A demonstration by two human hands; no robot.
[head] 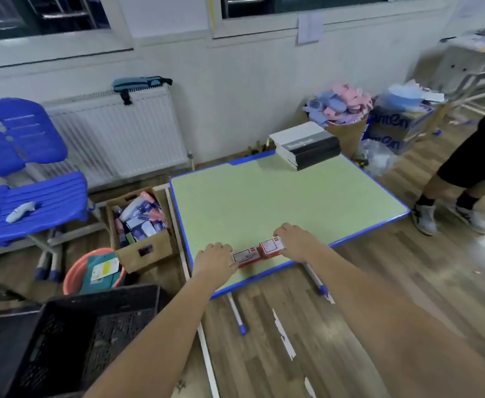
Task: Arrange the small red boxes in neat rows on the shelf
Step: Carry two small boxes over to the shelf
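At the worktop's (278, 196) 6 o'clock edge, the left hand (214, 258) and right hand (294, 239), fingers curled, grip 2 boxes (257, 252) from either side, apparently squaring them into a row.

Two small red boxes with white labels on top are lying flat, side by side and touching, near the front edge of the green desk (264, 202): the left box (246, 257) and the right box (270, 248), set slightly farther back.
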